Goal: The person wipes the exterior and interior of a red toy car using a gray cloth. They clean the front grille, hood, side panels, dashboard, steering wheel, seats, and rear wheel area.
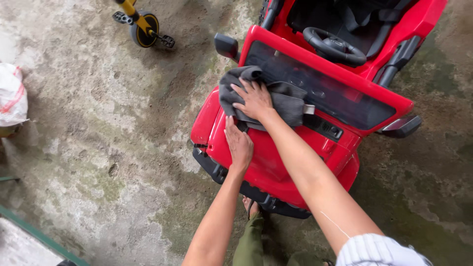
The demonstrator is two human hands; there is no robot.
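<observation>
The right hand (254,100) lies flat with fingers spread on a dark grey cloth (276,96), pressing it onto the hood of a red ride-on toy car (276,162) just below the tinted windshield (320,91). The cloth is bunched, one fold rising at 11 o'clock from the hand and the rest trailing toward 3 o'clock. The left hand (239,144) rests open, fingers together and palm down, on the bare red hood at 7 o'clock from the right hand, close to it but not touching the cloth. Inside the car's open cockpit, at 1 o'clock from the cloth, sit a black steering wheel (335,47) and black seat straps (357,15). A black side mirror (226,46) juts out at 10 o'clock from the cloth, another (401,126) at 3 o'clock. Far off at 10 o'clock stands the yellow-and-black wheel of a small pedal cycle (144,27) on the stained concrete floor (98,138); a white sack (12,96) sits at 9 o'clock, its contents hidden.
</observation>
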